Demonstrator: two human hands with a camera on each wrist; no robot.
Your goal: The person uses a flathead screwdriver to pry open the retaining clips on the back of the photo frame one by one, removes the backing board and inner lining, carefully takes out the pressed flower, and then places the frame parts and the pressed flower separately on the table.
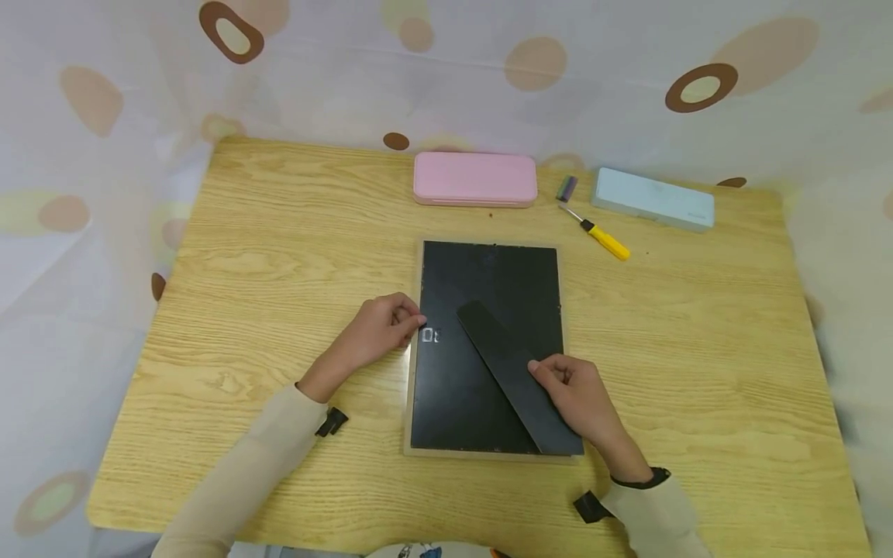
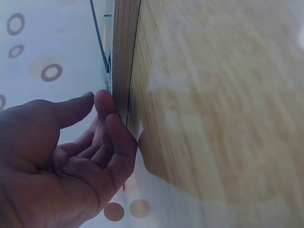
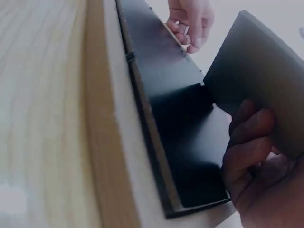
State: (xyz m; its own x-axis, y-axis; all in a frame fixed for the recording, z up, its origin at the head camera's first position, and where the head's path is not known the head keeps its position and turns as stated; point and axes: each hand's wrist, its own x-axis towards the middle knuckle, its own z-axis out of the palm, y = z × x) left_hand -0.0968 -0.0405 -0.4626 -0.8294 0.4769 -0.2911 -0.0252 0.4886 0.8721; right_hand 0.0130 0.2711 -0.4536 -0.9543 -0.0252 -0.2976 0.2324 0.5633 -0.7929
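Note:
A picture frame (image 1: 488, 271) lies face down on the table, its black backing up and pale wooden edging showing around it. A long black easel stand (image 1: 498, 353) is raised at a slant from the backing. My right hand (image 1: 575, 391) pinches the stand's right edge between thumb and curled fingers. At the frame's left edge is my left hand (image 1: 387, 325), fingers bent, thumb tip beside the small metal hanger (image 1: 429, 335). In the left wrist view, fingertips of the left hand (image 2: 90, 156) meet the wooden edge (image 2: 124, 52); whether they pinch anything is unclear.
Toward the back of the wooden table (image 1: 293, 209) sit a pink case (image 1: 474, 178), a small dark eraser-like block (image 1: 567, 187) and a light blue case (image 1: 652, 198). A yellow-handled screwdriver (image 1: 605, 239) lies in front of them. Patterned cloth (image 1: 474, 70) surrounds the table.

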